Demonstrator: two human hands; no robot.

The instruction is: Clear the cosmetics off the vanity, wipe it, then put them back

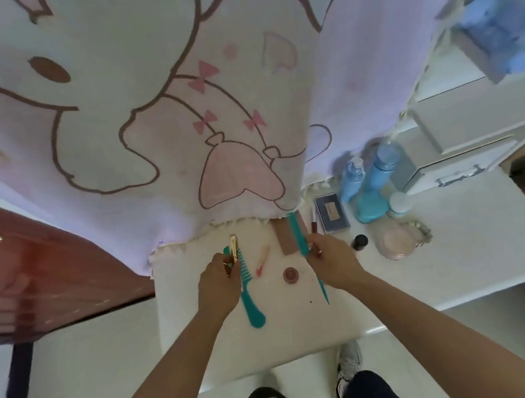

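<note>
Left hand [219, 282]: fingers curled round a gold tube [234, 246], left of the round pink pot [290, 274]. A wide teal comb [249, 296] is just beside that hand; held or lying, can't tell. Right hand [330, 261]: fingers pinch a teal tail comb [298, 236], right of the pot. Blue bottles [374, 179] and a palette [332, 212] sit further right of the pot on the white desk [462, 238]. Likely the clearing step, most items not yet off. Next: carry the held pieces off the desk, then take the pot and the pink tube [263, 259].
</note>
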